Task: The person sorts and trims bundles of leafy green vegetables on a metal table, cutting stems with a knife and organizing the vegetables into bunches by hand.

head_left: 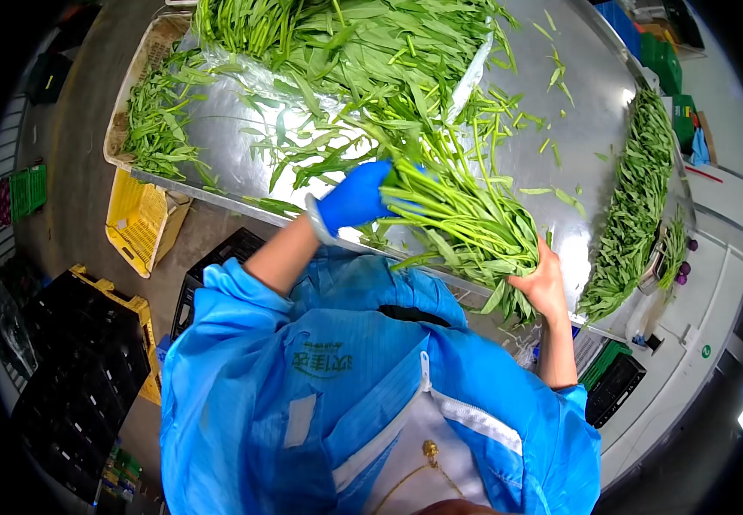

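A thick bunch of water spinach (466, 215), with long green stems and narrow leaves, lies across the front of my body, above the near edge of the metal table. My left hand (359, 199), in a blue glove, is closed on the bunch's left side, its fingertips partly hidden by the stems. Bare, my right hand (545, 283) wraps around the bunch's lower right end, thumb over the stems. Just beyond lies a large heap of water spinach (363, 51) on clear plastic sheeting (256, 77).
Stacked greens (633, 206) line the right side of the metal table (552, 129), with loose leaves scattered about. Greens fill a basket (118, 129) on the left. Below it is a yellow crate (138, 221). Black crates (80, 369) are stacked at lower left.
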